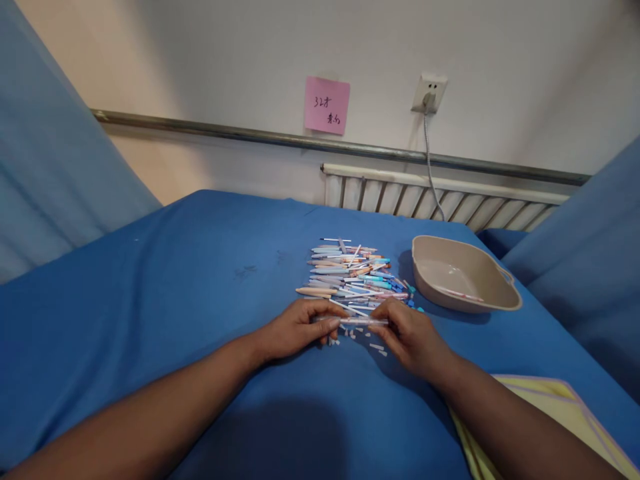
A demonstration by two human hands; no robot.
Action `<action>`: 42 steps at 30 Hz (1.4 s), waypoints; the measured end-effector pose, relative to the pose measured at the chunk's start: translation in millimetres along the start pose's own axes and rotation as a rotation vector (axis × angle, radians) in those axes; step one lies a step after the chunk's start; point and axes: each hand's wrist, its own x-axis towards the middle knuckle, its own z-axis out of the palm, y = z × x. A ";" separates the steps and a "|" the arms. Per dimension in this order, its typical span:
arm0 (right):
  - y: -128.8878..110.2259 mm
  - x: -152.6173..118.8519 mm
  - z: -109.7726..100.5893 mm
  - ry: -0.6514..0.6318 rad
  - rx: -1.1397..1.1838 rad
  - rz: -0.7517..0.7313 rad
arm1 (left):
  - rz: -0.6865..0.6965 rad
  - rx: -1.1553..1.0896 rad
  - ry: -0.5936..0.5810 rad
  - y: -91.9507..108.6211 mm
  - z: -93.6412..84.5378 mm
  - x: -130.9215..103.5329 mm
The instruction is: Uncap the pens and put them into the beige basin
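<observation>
While the left hand (293, 328) pinches one end of a slim pale pen (356, 321) between thumb and fingers, the right hand (414, 339) pinches it near the other end. The pen lies roughly level between them, just on the near side of a loose heap of pens (326, 271) on the blue cloth (215, 267). Small white bits (376, 347) lie scattered below and beside the fingers. To the right, a beige basin (431, 267) holds a pinkish stick (463, 295); nearer, a yellow cloth (537, 387) lies partly under the right forearm.

The pen looks light and stiff, with a smooth barrel that could roll or slip under a loose grip. Its slim shaft probably calls for fingertip holds close to both ends and a straight, gentle pull or push, since sideways bending might crack it.
</observation>
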 end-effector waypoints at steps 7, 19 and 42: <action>1.9 1.8 -2.8 -0.070 0.060 0.084 | 0.010 0.018 -0.007 2.3 0.5 -1.5; 0.8 2.9 -0.2 0.002 0.084 0.065 | 0.024 0.097 0.035 3.6 -0.5 -1.2; 3.5 4.2 10.0 -0.006 0.573 0.284 | 0.013 0.104 0.111 4.7 1.5 0.3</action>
